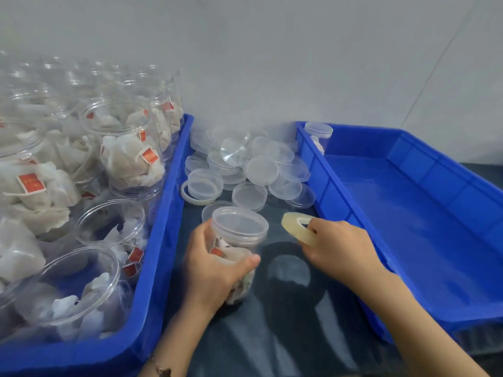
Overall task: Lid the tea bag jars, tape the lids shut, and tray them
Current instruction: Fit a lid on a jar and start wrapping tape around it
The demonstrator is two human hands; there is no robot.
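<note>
On the dark table (299, 336), between two blue trays, the left hand (215, 270) has its grip wrapped around a clear jar (234, 257) of tea bags. The jar stands tilted slightly, and a clear lid (239, 223) sits on its mouth. The thumb lies across the front of the jar and the fingers curl round its far side.

Just to the right, the right hand (337, 246) grips a roll of clear tape (299, 229), with fingers hooked through its centre hole. The roll is held above the table, near the jar's lid but apart from it. Whether a strip of tape runs from the roll to the jar I cannot tell.

Behind the jar, a heap of loose lids (250, 164) lies on the table against the wall, some overlapping and some tipped on edge. A pale ring (190, 195), perhaps another tape roll, lies at the left edge of the heap under one of the lids.

The left tray (160, 240) is packed with open jars (119, 148) holding white tea bags with red tags; these jars have no lids on. The right tray (340, 202) holds a single lidded jar (318, 136) standing in its far left corner, close against the tray's walls. The rest of that tray's floor shows bare blue plastic.
</note>
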